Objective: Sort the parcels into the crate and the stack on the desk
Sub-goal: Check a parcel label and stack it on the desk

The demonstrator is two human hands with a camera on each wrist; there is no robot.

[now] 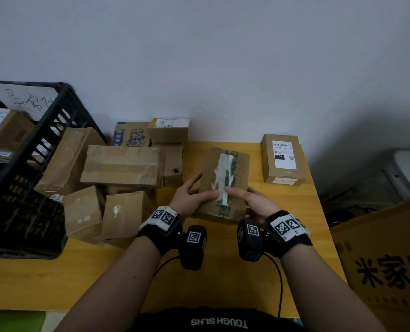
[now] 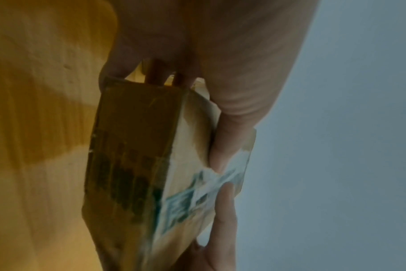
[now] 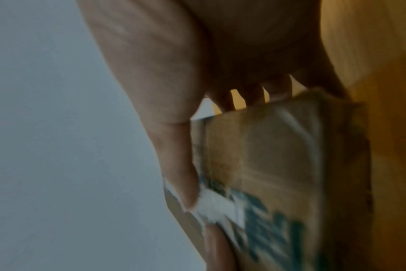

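Well left of the grip stood the black slatted plastic crate [image 1: 55,121], already holding cardboard boxes, while the left hand [image 1: 189,197] and right hand [image 1: 254,200] clasped the flat brown cardboard parcel with torn green-and-white tape [image 1: 223,178], its long axis pointing away, the left hand nearer the crate.

Both hands, left [image 1: 189,197] and right [image 1: 254,200], hold taped parcel [image 1: 225,180] above desk [image 1: 223,279].

Head view steeply down over desk [image 1: 223,271]; both wrist views close, sharing taped parcel [image 1: 225,180].
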